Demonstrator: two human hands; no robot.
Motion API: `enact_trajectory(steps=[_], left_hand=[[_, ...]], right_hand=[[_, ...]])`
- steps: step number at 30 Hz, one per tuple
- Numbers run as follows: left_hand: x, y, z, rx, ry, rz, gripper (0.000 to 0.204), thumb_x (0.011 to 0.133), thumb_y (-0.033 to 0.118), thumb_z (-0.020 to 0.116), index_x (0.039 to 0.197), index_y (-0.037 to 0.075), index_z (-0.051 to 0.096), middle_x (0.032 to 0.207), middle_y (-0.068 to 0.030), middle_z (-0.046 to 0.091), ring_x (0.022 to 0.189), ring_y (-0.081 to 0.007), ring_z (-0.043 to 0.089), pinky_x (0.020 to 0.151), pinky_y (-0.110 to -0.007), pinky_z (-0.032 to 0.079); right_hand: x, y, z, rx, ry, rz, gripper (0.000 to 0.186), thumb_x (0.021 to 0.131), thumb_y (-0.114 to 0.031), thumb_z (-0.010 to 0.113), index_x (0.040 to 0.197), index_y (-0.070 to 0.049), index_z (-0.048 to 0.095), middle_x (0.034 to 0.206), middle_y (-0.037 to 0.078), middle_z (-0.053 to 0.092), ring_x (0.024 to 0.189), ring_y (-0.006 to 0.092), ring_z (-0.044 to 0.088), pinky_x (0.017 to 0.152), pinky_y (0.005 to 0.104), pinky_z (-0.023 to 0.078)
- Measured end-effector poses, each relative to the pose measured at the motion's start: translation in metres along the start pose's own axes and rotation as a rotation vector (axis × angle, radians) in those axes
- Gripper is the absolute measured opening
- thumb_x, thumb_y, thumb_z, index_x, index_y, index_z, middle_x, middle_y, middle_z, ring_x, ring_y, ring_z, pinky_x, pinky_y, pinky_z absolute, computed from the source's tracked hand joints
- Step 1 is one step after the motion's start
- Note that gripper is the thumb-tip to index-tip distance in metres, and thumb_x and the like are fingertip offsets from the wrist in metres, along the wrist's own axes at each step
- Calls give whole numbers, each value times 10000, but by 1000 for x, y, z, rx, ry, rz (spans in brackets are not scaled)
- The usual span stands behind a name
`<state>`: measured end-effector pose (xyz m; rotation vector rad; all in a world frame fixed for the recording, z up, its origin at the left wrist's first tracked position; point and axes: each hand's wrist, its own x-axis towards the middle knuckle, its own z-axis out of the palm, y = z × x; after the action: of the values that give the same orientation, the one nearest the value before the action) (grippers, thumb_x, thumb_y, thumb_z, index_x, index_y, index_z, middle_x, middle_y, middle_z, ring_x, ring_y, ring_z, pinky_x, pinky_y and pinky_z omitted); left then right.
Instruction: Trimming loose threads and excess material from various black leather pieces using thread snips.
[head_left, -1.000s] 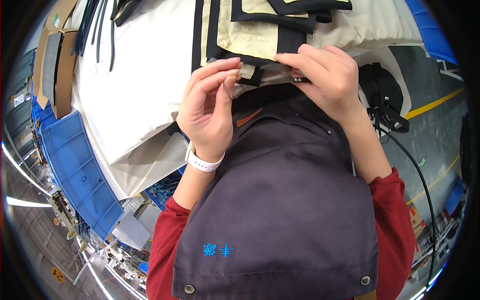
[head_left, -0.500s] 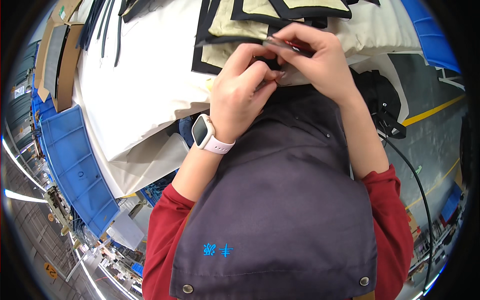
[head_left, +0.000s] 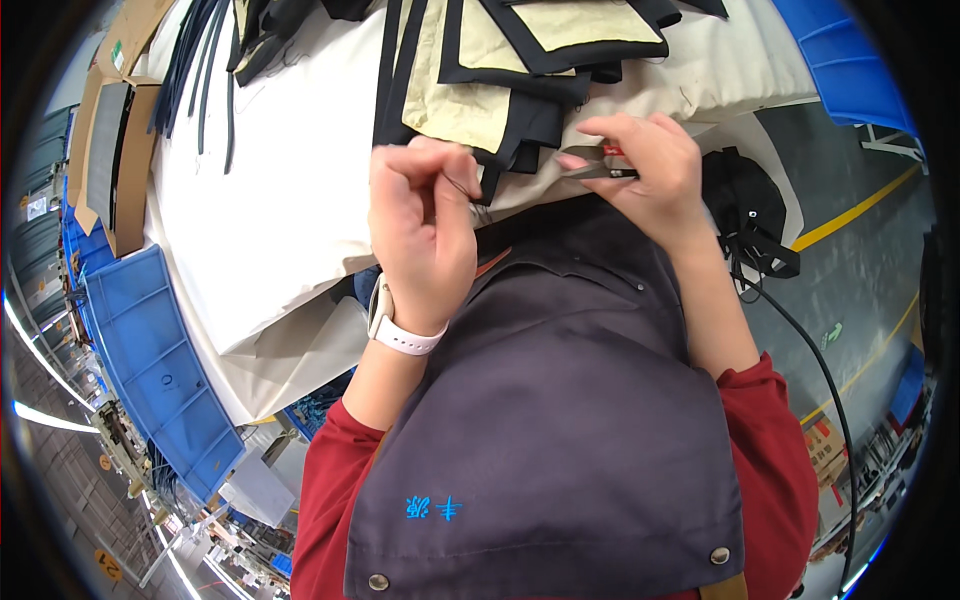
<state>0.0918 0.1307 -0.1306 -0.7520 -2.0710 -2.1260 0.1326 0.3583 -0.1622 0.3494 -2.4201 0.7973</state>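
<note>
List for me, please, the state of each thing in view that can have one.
Left hand, fingers curled shut
Right hand, closed on snips
Snips, blades apart
Fabric panels, overlapping
Cardboard box, open
Watch, worn
Apron, worn

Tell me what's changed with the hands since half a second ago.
The hands have drawn apart: the left hand moved left and turned, so the watch now shows side-on; the right hand dropped slightly toward the body. The left fingers are curled, but whether they grip anything is unclear. The right hand still holds the snips; the blue crate and cardboard box stayed put.
</note>
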Motion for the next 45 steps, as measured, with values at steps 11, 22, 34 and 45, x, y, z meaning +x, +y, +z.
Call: enact_trajectory(steps=[11,22,34,45], left_hand=[[10,15,4,438,-17,-149,126,1018,14,528,1139,-20,532,660,23,475,546,-40,370,513,-226,314],[15,7,4,593,-103,-248,254,932,108,744,839,25,522,617,61,404,568,-25,292,500,-236,250],[21,-3,15,-27,-103,-522,87,1036,90,588,1084,20,569,639,95,461,531,16,297,492,-199,228],[32,-6,12,-141,-34,-653,348,1062,251,583,754,121,488,599,93,400,470,-2,308,427,-207,237]], right_hand=[[9,-11,32,120,163,40,368,653,-42,862,962,-104,672,684,-22,594,608,141,551,589,286,399],[8,-18,32,348,371,197,283,750,-169,888,866,-78,647,732,1,640,568,148,504,536,274,415],[16,-11,23,180,90,124,273,737,-55,784,993,-104,702,785,-17,722,657,125,660,720,312,350],[12,-42,11,28,124,32,245,718,-44,796,932,-133,717,713,-52,656,602,131,574,652,324,326]])
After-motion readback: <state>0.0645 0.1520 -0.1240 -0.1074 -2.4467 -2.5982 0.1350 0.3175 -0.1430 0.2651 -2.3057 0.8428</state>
